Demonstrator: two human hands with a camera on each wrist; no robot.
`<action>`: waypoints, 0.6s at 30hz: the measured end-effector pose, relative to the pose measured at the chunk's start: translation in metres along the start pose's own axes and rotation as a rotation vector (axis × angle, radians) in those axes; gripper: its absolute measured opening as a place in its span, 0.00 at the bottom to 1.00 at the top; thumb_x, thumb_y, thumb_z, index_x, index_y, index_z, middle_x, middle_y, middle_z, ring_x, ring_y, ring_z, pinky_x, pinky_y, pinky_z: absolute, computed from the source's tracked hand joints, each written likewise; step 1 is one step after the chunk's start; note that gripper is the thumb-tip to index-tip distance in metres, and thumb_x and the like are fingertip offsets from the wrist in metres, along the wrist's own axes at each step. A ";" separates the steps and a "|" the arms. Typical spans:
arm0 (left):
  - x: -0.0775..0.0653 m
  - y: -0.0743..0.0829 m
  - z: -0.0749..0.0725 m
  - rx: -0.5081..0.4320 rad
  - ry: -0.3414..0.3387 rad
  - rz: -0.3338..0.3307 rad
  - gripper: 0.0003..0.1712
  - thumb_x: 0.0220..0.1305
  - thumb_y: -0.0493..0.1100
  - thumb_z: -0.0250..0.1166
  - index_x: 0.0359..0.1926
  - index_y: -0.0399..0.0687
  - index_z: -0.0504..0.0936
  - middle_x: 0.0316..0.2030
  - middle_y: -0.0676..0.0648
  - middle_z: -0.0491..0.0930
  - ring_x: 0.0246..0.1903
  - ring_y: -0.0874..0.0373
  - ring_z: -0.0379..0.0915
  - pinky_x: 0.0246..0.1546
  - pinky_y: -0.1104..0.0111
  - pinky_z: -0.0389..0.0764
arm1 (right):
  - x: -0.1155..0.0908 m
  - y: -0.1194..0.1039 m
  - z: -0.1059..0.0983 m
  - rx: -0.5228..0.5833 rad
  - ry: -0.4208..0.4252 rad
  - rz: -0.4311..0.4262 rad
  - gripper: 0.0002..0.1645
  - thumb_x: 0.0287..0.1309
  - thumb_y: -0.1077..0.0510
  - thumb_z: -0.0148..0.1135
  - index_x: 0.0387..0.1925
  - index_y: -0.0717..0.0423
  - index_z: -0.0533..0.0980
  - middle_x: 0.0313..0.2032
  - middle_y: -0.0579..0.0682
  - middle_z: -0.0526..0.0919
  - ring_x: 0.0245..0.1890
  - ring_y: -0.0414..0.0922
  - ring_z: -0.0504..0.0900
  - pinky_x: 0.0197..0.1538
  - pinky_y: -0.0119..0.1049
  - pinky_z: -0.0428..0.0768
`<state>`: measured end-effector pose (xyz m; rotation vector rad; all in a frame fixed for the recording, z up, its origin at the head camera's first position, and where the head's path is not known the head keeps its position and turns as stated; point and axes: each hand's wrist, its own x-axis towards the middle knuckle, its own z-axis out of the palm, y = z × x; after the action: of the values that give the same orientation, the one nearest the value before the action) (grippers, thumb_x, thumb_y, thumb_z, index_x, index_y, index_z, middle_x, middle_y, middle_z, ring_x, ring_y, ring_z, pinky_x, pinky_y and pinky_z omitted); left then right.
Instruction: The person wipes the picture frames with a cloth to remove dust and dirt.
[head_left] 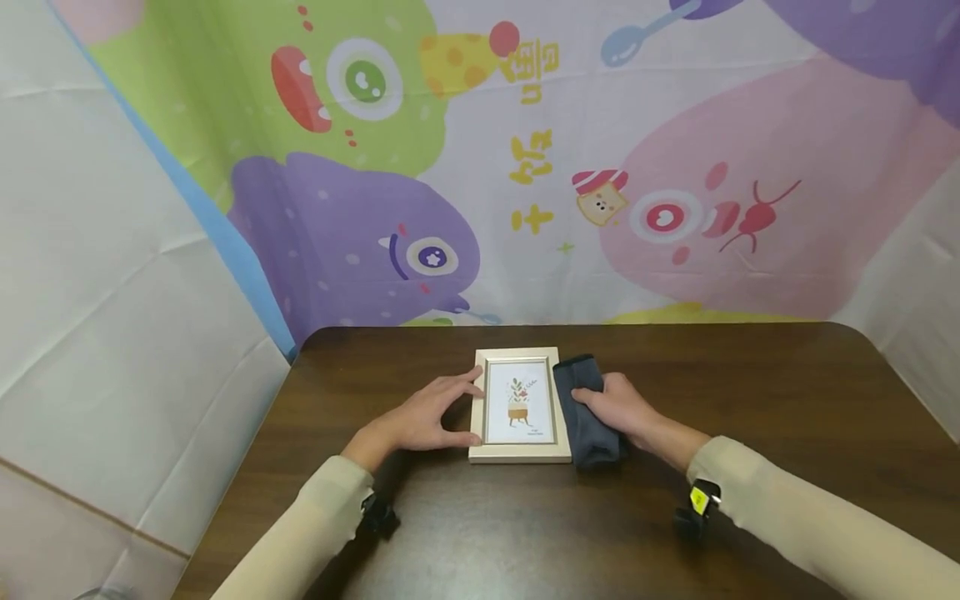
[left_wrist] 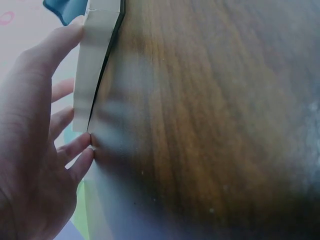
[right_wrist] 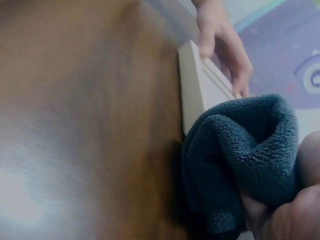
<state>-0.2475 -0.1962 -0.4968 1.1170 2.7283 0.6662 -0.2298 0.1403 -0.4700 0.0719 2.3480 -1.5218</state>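
A cream picture frame [head_left: 521,452] lies face up on the dark wooden table, with a drawing of a potted plant under its front. My left hand [head_left: 431,414] touches its left edge, thumb near the lower corner and fingers spread further up. In the left wrist view, the thumb of my left hand [left_wrist: 37,115] rests against the side of the frame [left_wrist: 95,65]. My right hand [head_left: 624,408] grips a folded dark grey-blue cloth [head_left: 588,425] against the frame's right edge. Up close, the cloth [right_wrist: 250,150] looks fluffy and bunched, hiding part of the frame.
The brown table [head_left: 480,525] has rounded far corners. Behind it hangs a curtain [head_left: 547,275] printed with cartoon creatures. Pale sheeting [head_left: 97,275] covers the left side. Dark wrist devices [head_left: 381,515] sit at both cuffs.
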 end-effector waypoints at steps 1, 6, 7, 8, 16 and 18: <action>0.000 0.000 0.000 -0.003 -0.001 -0.001 0.41 0.54 0.72 0.65 0.63 0.58 0.70 0.76 0.51 0.49 0.71 0.53 0.49 0.65 0.49 0.58 | 0.005 -0.001 -0.001 -0.013 0.009 -0.007 0.19 0.65 0.52 0.57 0.40 0.69 0.73 0.31 0.57 0.79 0.27 0.45 0.79 0.32 0.36 0.78; 0.000 0.001 -0.001 0.003 -0.005 -0.011 0.42 0.54 0.73 0.64 0.63 0.58 0.70 0.76 0.52 0.49 0.71 0.53 0.49 0.65 0.49 0.59 | 0.029 -0.004 -0.004 -0.058 0.051 -0.024 0.19 0.64 0.51 0.57 0.39 0.68 0.74 0.33 0.56 0.79 0.30 0.45 0.79 0.34 0.36 0.77; 0.000 0.001 -0.001 0.005 -0.005 -0.010 0.42 0.54 0.73 0.64 0.63 0.58 0.70 0.76 0.51 0.49 0.71 0.53 0.49 0.65 0.49 0.59 | 0.033 -0.004 -0.005 -0.069 0.055 -0.030 0.19 0.65 0.51 0.57 0.39 0.68 0.74 0.33 0.56 0.79 0.30 0.45 0.78 0.34 0.36 0.77; 0.000 0.001 -0.001 0.007 -0.003 -0.008 0.42 0.54 0.73 0.64 0.63 0.58 0.70 0.76 0.51 0.49 0.71 0.53 0.49 0.65 0.49 0.60 | 0.039 -0.005 -0.006 -0.082 0.064 -0.037 0.19 0.65 0.51 0.57 0.38 0.68 0.74 0.33 0.56 0.79 0.30 0.46 0.78 0.34 0.36 0.76; -0.001 0.000 -0.001 -0.001 0.002 0.001 0.41 0.54 0.72 0.64 0.63 0.58 0.70 0.76 0.51 0.49 0.71 0.53 0.49 0.65 0.50 0.59 | 0.071 -0.014 -0.012 -0.180 0.134 -0.094 0.21 0.64 0.51 0.56 0.39 0.68 0.77 0.37 0.59 0.80 0.34 0.48 0.79 0.37 0.37 0.75; -0.001 -0.001 0.000 0.006 -0.006 -0.004 0.42 0.54 0.74 0.63 0.63 0.58 0.70 0.76 0.52 0.48 0.71 0.54 0.48 0.66 0.52 0.59 | 0.073 -0.014 -0.012 -0.196 0.139 -0.087 0.22 0.65 0.50 0.55 0.42 0.69 0.77 0.41 0.61 0.80 0.37 0.49 0.78 0.40 0.38 0.75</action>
<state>-0.2471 -0.1978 -0.4971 1.1123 2.7293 0.6534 -0.3053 0.1349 -0.4755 0.0294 2.6309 -1.3552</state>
